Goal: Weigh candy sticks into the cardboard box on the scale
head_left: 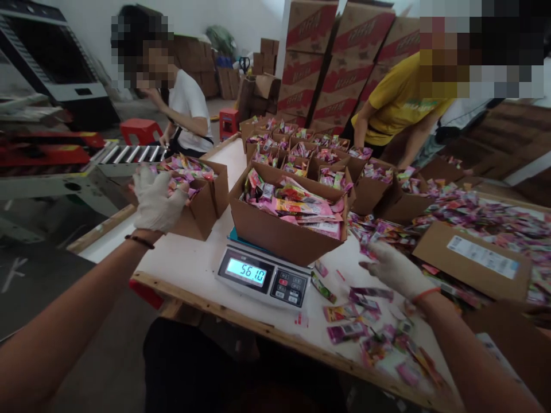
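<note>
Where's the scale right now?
In the head view, the scale sits centre on the table's near edge, under a full box, between the left hand and right hand.

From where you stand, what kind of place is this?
Probably a packing workshop: open cartons of sachets cover the table, one sits on a digital scale, and stacked shipping boxes stand behind.

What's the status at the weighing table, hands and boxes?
Left hand on the side box of packets. Right hand open over loose packets. Full box on the scale.
</note>
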A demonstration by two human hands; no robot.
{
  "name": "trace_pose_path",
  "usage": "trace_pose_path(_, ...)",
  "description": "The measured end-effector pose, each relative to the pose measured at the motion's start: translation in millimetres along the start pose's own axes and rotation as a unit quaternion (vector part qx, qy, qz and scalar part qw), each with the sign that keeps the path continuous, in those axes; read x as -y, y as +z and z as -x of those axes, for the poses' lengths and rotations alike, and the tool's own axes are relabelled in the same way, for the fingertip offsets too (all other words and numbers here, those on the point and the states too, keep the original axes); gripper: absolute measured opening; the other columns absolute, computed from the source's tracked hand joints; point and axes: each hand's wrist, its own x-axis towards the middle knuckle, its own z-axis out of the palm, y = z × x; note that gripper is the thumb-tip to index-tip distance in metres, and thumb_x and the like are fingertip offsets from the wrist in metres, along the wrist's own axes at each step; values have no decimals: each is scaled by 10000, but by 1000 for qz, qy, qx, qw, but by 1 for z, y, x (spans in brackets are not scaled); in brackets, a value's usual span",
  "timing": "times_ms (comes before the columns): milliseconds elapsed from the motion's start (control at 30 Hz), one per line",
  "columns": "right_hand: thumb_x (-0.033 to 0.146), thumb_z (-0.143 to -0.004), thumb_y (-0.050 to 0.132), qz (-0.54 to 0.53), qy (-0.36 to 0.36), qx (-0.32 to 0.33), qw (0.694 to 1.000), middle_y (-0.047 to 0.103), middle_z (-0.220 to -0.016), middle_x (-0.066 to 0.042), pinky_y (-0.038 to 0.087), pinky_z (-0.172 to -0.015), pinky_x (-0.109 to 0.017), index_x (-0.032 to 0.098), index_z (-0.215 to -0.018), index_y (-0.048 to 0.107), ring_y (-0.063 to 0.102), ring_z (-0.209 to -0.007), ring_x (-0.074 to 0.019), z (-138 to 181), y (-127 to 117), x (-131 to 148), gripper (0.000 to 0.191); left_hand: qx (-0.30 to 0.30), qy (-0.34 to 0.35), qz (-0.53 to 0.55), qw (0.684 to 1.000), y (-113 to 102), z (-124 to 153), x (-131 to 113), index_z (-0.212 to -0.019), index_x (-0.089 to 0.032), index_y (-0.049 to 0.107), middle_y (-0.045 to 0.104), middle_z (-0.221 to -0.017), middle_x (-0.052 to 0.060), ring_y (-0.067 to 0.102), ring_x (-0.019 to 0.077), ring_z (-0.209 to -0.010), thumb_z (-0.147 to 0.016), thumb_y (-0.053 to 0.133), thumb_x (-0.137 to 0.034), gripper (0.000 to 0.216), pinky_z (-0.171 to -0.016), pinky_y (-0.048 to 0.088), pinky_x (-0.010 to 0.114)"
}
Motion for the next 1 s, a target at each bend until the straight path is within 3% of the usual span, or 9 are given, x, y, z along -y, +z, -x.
trace_pose_path(133,367,-993,606,-115,-220,-178,952,740,-1037,-100,560,-862,-371,225,-1146,767,700,-953,-255,-11,-65,94,264,-21,126,96,987,-6,9,-41,-1267,-128,733,579,-1593,199,435,370,-1591,-960,613,-443,456,-1370,293,565)
trace_pose_path(267,310,-938,710,29,-315,-90,944,747,-1092,-111,534,-897,-336,198,-1067,804,699,-1018,-244,-26,-92,187,195,-9,158,165,973,-11,23,-76,-1231,-141,766,642,-1495,203,526,381,-1524,-951,598,-474,466,-1335,367,590)
trace_pose_path(367,218,-915,692,128,-313,-10,941,752,-1085,-120,506,-897,-329,178,-950,781,689,-1024,-241,-36,-88,217,104,14,144,184,972,-19,36,-80,-1217,-200,783,669,-1482,170,542,396,-1523,-915,628,-480,440,-1316,399,614)
trace_pose_path(433,181,-920,639,74,-305,-23,949,736,-980,-90,493,-872,-320,186,-837,712,672,-964,-218,-40,-84,218,111,34,131,190,972,-25,43,-75,-1209,-235,791,697,-1465,142,549,383,-1521,-917,639,-481,411,-1326,391,608)
trace_pose_path(533,256,-932,605,-167,-243,-83,952,669,-830,-36,482,-759,-304,216,-790,586,634,-814,-181,-43,-84,200,149,44,101,214,971,-29,51,-63,-1164,-233,793,712,-1473,128,515,369,-1561,-914,663,-487,379,-1356,353,586)
trace_pose_path(667,403,-848,648,-434,-131,-147,879,634,-800,-19,488,-673,-331,265,-881,517,632,-718,-188,-29,-98,147,193,40,34,244,968,-28,59,-50,-1127,-194,778,676,-1531,158,486,380,-1591,-881,678,-484,393,-1368,328,569)
trace_pose_path(833,454,-735,685,-172,-50,-273,945,669,-799,-54,491,-775,-467,317,-851,642,604,-763,-262,3,-118,76,184,38,-9,250,967,-32,63,-44,-1086,-189,788,735,-1394,134,608,350,-1416,-849,675,-472,386,-1263,433,501)
trace_pose_path(933,452,-748,665,-134,-60,-288,946,702,-824,-69,493,-803,-483,320,-842,661,637,-791,-280,8,-119,82,162,28,-44,280,959,-32,53,-56,-1055,-177,796,755,-1207,106,650,275,-1118,-818,692,-456,380,-1054,507,424)
trace_pose_path(1000,436,-803,635,-142,-131,-289,938,710,-836,-71,498,-809,-453,292,-826,679,646,-813,-261,1,-114,108,151,21,-36,301,953,-31,42,-73,-1020,-166,796,729,-1063,89,601,229,-974,-810,700,-409,335,-911,491,371)
